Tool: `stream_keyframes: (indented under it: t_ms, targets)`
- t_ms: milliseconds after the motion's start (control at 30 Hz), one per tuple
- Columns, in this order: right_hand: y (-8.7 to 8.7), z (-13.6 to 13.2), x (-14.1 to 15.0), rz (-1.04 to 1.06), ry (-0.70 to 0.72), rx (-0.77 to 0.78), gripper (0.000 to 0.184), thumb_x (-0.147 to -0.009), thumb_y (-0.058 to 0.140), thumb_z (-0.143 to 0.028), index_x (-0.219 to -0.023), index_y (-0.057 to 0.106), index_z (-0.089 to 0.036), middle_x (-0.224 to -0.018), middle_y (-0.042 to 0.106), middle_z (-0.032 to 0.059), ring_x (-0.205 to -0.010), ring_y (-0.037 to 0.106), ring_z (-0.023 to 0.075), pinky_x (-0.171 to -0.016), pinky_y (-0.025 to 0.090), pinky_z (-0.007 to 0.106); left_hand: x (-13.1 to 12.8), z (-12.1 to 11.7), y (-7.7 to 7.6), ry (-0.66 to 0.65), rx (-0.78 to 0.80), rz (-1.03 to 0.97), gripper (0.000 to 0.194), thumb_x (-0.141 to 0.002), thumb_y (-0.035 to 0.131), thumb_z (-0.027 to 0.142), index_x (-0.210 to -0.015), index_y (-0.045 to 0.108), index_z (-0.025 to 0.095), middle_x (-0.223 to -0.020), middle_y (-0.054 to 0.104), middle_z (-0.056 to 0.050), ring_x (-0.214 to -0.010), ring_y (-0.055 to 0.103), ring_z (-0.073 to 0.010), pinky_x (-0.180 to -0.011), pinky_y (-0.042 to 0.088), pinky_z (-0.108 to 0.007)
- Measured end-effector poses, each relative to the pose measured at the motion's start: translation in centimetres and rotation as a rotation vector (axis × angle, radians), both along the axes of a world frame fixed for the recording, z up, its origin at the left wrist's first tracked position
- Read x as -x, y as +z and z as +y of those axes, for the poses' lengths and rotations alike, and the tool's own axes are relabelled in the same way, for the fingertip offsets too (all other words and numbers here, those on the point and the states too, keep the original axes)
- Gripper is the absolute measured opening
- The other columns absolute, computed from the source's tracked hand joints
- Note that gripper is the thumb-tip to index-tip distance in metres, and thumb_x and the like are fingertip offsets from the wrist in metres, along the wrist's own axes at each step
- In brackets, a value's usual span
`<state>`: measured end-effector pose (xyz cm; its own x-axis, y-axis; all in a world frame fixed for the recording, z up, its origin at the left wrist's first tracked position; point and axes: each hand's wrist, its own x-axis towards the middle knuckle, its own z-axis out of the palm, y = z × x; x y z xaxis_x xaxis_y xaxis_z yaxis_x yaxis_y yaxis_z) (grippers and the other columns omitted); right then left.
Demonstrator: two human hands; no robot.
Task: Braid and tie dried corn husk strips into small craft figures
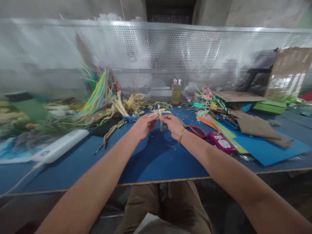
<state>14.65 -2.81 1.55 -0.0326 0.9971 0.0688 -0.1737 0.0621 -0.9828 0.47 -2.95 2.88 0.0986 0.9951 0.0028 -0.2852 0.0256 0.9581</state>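
Observation:
Over the middle of the blue table, my left hand (146,125) and my right hand (172,125) meet fingertip to fingertip. Between them is a small piece of pale straw-like strips (160,111), crossed or knotted together, with one end hanging down. Both hands are closed in a pinch on it; the fingers partly hide how the strips are joined. Just right of my right hand lie red-handled scissors (197,131). Dried pale husk-like strips (131,104) are heaped behind and left of my left hand.
A white power bank (60,146) with a cable lies at left, near colourful stems (97,94). A bottle of yellowish liquid (176,92) stands behind my hands. At right are a purple case (221,142), blue sheets (265,149) and brown cardboard (258,125). A perforated metal panel (156,55) closes the back.

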Motion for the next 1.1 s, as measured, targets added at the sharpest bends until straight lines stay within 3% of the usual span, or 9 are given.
stream_keyframes:
  t_ms: [167,300,367,467,567,667,767,867,1100]
  targets:
    - [-0.4,-0.3,0.5,-0.01,0.006,-0.028,0.031,-0.057,0.074,-0.041,-0.07,0.06,-0.017,-0.063,0.055,-0.0037,-0.056,0.042,0.0069,-0.056,0.034,0.023,-0.8,-0.1,-1.0,-0.088,0.049,-0.098,0.026,-0.061,0.078,0.03,-0.084,0.068,0.021,-0.078,0.068,-0.001,-0.062,0.056,-0.0101,-0.057,0.043,-0.023]
    - [0.0,-0.7,0.1,-0.146,0.085,-0.061,0.024,-0.061,0.071,-0.037,-0.071,0.064,-0.017,-0.066,0.06,-0.0011,-0.056,0.046,0.0078,-0.056,0.037,0.024,-1.1,0.0,-1.0,-0.12,0.031,-0.105,0.023,-0.065,0.075,0.031,-0.082,0.067,0.018,-0.072,0.066,-0.002,-0.059,0.057,-0.0107,-0.052,0.042,-0.023]
    - [1.0,-1.0,-0.8,-0.377,0.179,-0.118,0.018,-0.066,0.069,-0.034,-0.069,0.064,-0.018,-0.065,0.061,0.0004,-0.055,0.049,0.0095,-0.056,0.037,0.025,-1.1,0.1,-1.1,-0.065,0.034,-0.089,0.02,-0.066,0.074,0.029,-0.08,0.066,0.018,-0.076,0.067,-0.003,-0.062,0.059,-0.0114,-0.053,0.043,-0.022]
    - [2.7,-1.7,-3.0,-1.008,0.297,-0.271,0.019,-0.065,0.071,-0.032,-0.056,0.063,-0.017,-0.058,0.061,0.0049,-0.06,0.055,0.0165,-0.061,0.039,0.031,-0.9,0.2,-1.1,0.049,0.07,-0.08,0.013,-0.069,0.072,0.022,-0.078,0.063,0.018,-0.078,0.067,-0.001,-0.064,0.06,-0.0092,-0.054,0.044,-0.02]
    - [3.5,-2.8,-5.9,-1.565,-0.046,-0.296,0.007,-0.065,0.071,-0.021,-0.065,0.067,-0.015,-0.073,0.066,0.0154,-0.079,0.06,0.0281,-0.07,0.04,0.037,-0.8,0.3,-1.0,0.093,0.114,-0.072,0.01,-0.072,0.069,0.017,-0.079,0.061,0.019,-0.075,0.066,0.0,-0.062,0.06,-0.0077,-0.053,0.044,-0.018]
    - [3.1,-4.3,-8.4,-1.836,-0.124,-0.168,0.022,-0.072,0.063,-0.023,-0.092,0.068,-0.013,-0.09,0.066,0.021,-0.09,0.061,0.0311,-0.074,0.041,0.039,-0.9,0.2,-0.8,0.087,0.156,-0.078,0.009,-0.075,0.066,0.016,-0.081,0.061,0.019,-0.073,0.065,0.001,-0.06,0.06,-0.0079,-0.051,0.044,-0.017]
    - [2.4,-5.5,-9.9,-1.893,-0.064,-0.124,0.035,-0.078,0.053,-0.029,-0.106,0.061,-0.01,-0.098,0.064,0.0219,-0.093,0.061,0.0309,-0.076,0.042,0.038,-1.1,0.0,-0.5,0.069,0.186,-0.076,0.006,-0.077,0.064,0.017,-0.082,0.061,0.019,-0.069,0.063,0.001,-0.058,0.059,-0.0076,-0.049,0.043,-0.017]
    - [2.5,-5.6,-10.7,-1.903,-0.017,-0.131,0.043,-0.074,0.053,-0.03,-0.11,0.056,-0.007,-0.099,0.064,0.0209,-0.091,0.062,0.0304,-0.073,0.043,0.035,-1.1,-0.2,-0.3,0.045,0.18,-0.058,0.005,-0.077,0.065,0.018,-0.08,0.062,0.018,-0.067,0.061,0.002,-0.056,0.058,-0.0067,-0.047,0.043,-0.016]
    - [3.1,-2.1,-13.6,-1.66,0.174,0.017,0.062,-0.063,0.063,-0.024,-0.122,0.049,-0.011,-0.09,0.066,0.0108,-0.075,0.061,0.021,-0.058,0.041,0.026,-0.4,0.1,-0.4,0.048,0.156,-0.045,0.009,-0.074,0.069,0.022,-0.079,0.063,0.018,-0.068,0.062,0.001,-0.056,0.058,-0.0065,-0.046,0.042,-0.015]
